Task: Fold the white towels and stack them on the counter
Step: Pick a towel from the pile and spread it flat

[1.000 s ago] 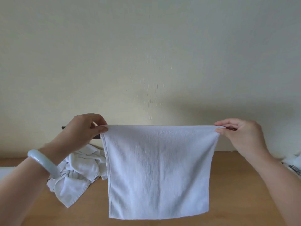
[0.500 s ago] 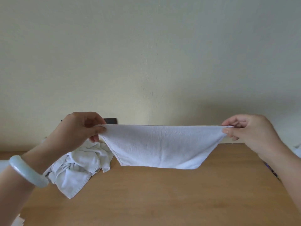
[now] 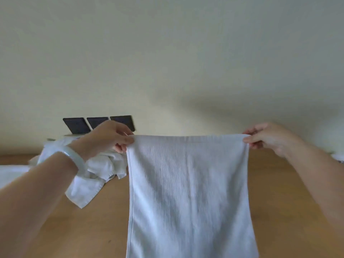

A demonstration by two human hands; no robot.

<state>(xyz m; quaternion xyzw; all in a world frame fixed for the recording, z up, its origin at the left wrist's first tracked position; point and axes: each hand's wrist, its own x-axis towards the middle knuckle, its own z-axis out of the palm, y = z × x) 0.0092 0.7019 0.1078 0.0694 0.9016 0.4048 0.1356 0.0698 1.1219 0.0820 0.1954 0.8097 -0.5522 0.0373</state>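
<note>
Towel (image 3: 188, 192): 0.5 s ago it bellied short between the hands, its lower edge swung up clear of the wood. Now it hangs long and flat from a taut top edge and runs off the bottom of the view, lower end unseen. It is off the wooden counter (image 3: 270, 183), in front of it.

Left hand (image 3: 109, 135): thumb and curled fingers pinch the towel's top left corner. A pale bracelet (image 3: 74, 155) sits on the wrist.

Right hand (image 3: 268, 138): pinches the top right corner the same way, level with the left.

The view has tipped: 3 dark wall plates (image 3: 76, 124) now show behind the left hand, where only part of 1 showed before. They are too blurred to read any marking.

The crumpled white towels (image 3: 96, 170) stay heaped on the counter at the left, behind the left wrist. A flat white cloth (image 3: 11, 174) lies at the left edge.
</note>
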